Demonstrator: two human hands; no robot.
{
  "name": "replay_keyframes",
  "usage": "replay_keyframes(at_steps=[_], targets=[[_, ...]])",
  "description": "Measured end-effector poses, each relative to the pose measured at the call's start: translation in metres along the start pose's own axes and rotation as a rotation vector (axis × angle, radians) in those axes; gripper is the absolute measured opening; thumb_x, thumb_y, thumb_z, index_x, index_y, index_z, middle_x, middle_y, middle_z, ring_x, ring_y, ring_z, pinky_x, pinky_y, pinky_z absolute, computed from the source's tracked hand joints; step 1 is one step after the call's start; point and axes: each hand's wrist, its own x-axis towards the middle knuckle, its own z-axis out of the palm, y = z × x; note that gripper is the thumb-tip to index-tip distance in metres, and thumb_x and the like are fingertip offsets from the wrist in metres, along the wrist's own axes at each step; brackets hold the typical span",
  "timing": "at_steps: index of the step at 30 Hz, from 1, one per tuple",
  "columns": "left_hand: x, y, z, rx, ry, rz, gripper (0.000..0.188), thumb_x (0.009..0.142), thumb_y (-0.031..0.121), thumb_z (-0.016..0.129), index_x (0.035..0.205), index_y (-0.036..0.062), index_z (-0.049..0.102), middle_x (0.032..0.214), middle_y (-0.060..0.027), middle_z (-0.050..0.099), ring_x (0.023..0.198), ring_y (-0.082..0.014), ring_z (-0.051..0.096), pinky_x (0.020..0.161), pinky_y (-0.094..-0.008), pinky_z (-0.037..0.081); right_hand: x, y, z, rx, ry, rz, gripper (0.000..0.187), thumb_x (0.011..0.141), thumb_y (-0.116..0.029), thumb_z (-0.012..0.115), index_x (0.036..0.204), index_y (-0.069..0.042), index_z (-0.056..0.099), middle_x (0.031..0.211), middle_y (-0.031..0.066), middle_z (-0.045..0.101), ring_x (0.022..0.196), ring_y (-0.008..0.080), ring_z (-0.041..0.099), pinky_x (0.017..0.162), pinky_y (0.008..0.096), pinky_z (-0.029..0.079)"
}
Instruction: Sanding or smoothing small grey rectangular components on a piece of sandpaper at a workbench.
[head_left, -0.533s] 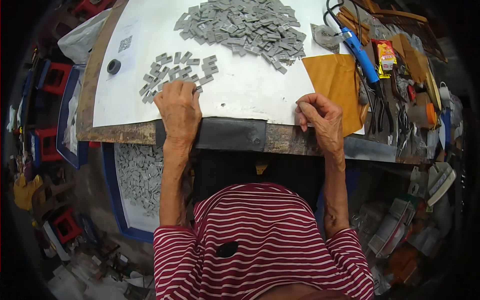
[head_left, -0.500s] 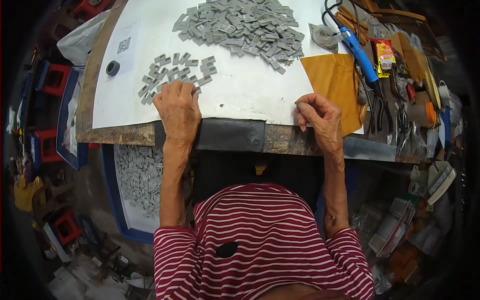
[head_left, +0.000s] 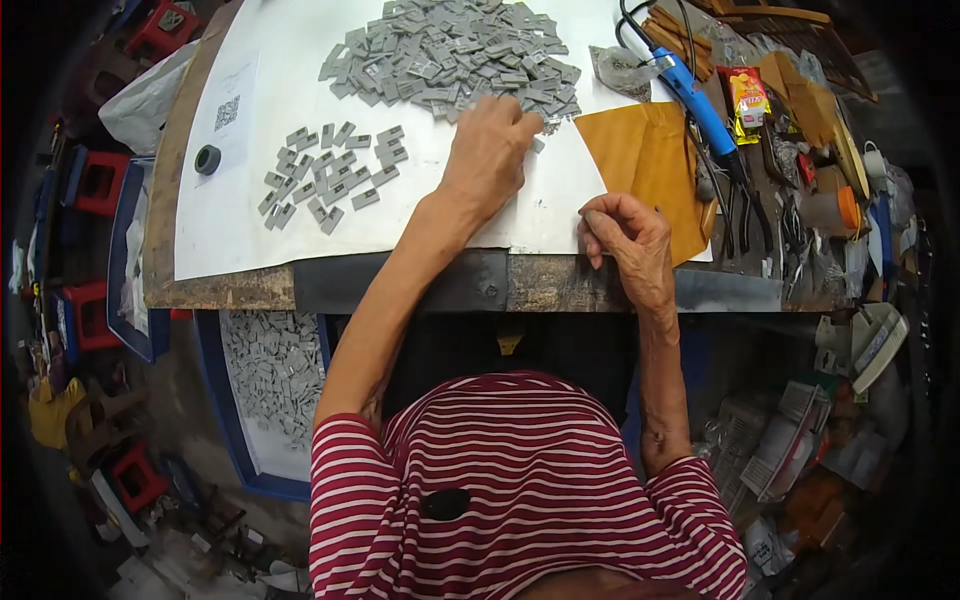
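My left hand (head_left: pixel 490 155) reaches to the near edge of a big pile of small flat grey pieces (head_left: pixel 455 50). Its fingers are bent and closed; whatever is under the fingertips is hidden. To its left, a loose group of the same rectangular pieces (head_left: pixel 335 175) lies spread on white paper (head_left: pixel 390 235), each with a darker spot. My right hand (head_left: pixel 632 240) hovers by the table's front edge, beside a brown envelope (head_left: pixel 645 145). Thumb and forefinger are pinched there, and anything between them is too small to make out.
A dark ring-shaped roll (head_left: pixel 207 159) sits on the paper's left. At right are a blue-handled corded tool (head_left: pixel 697 100), black-handled pliers (head_left: pixel 755 215), a yellow-red packet (head_left: pixel 746 103) and a small plastic bag (head_left: pixel 625 72). A blue tray (head_left: pixel 235 420) with more grey pieces stands below the table.
My left hand has moved from the spread-out group rightward and away from me to the pile's edge, uncovering the group's nearest pieces. The right hand keeps its pinch; the whole view shifted slightly.
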Motion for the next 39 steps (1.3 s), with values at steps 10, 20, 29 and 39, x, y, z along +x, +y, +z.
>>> replay_keyframes(at_steps=[10,20,29,39], targets=[[0.004,-0.005,0.013,0.136,-0.049,0.081,0.014,0.07,0.001,0.053,0.083,0.0041,0.058,0.09,-0.011,0.05,0.092,-0.0267,0.047,0.078,-0.0383,0.037,-0.004,0.004,-0.008,0.034,0.058,0.016,0.01,0.084,-0.005,0.055,0.086,0.005,0.057,0.065,0.0033,0.055,0.053,0.0062,0.05,0.046,0.0185,0.041],[0.005,-0.005,0.011,0.139,0.083,0.145,0.018,0.07,-0.001,0.054,0.087,0.0063,0.054,0.093,-0.0066,0.051,0.092,-0.0226,0.047,0.077,-0.0352,0.035,-0.01,0.0,-0.063,-0.12,0.405,-0.152,0.009,0.084,-0.005,0.055,0.085,0.004,0.056,0.064,0.0035,0.055,0.051,0.0066,0.049,0.045,0.019,0.039],[-0.001,-0.011,0.012,0.139,-0.006,0.105,0.017,0.072,-0.001,0.057,0.087,0.0065,0.054,0.092,-0.0063,0.053,0.089,-0.0232,0.049,0.073,-0.0341,0.036,-0.006,0.022,-0.089,-0.704,0.475,-0.276,0.008,0.079,-0.003,0.055,0.084,0.003,0.057,0.076,0.0105,0.054,0.066,0.0182,0.055,0.059,0.0291,0.043],[-0.003,-0.01,0.009,0.033,-0.023,0.05,0.025,0.07,-0.006,0.058,0.092,0.0066,0.056,0.093,-0.0085,0.055,0.089,-0.0259,0.051,0.076,-0.0348,0.038,-0.003,0.021,-0.091,-1.073,0.301,-0.469,0.006,0.079,-0.002,0.057,0.084,0.002,0.056,0.076,0.012,0.053,0.063,0.0254,0.055,0.056,0.0312,0.043]])
